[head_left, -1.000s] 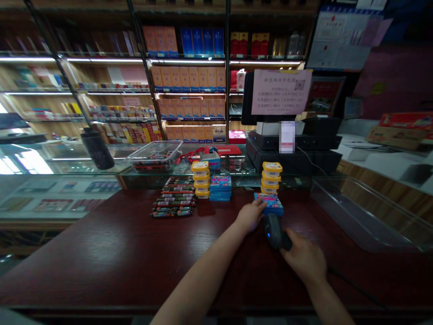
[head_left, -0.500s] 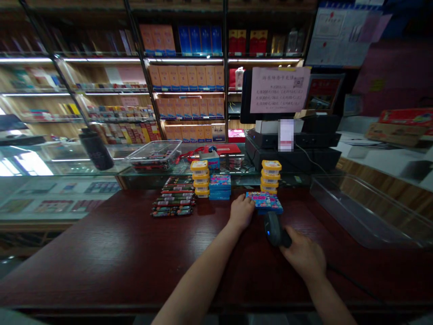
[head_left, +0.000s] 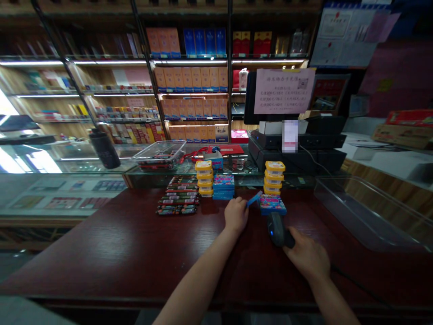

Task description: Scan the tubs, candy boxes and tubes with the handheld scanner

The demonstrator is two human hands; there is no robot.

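My left hand is closed on a thin, flat blue packet, tilted so that mostly its edge shows. Just right of it lies a stack of colourful blue packets, with a tower of yellow-lidded tubs behind. My right hand grips a black barcode scanner by its handle; a blue light glows on its side and its head is close to the near edge of the stack. A second pile of blue packets stands left of my left hand, beside more yellow-lidded tubs.
Rows of pens lie at the left on the dark red table. A clear tray with pens and a black bottle stand on the glass counter. At the right is a clear plastic bin; a monitor stands behind.
My left hand has moved slightly left, away from the right-hand stack, with a blue packet lifted and tilted in its fingers. The scanner stays in my right hand near the stack.
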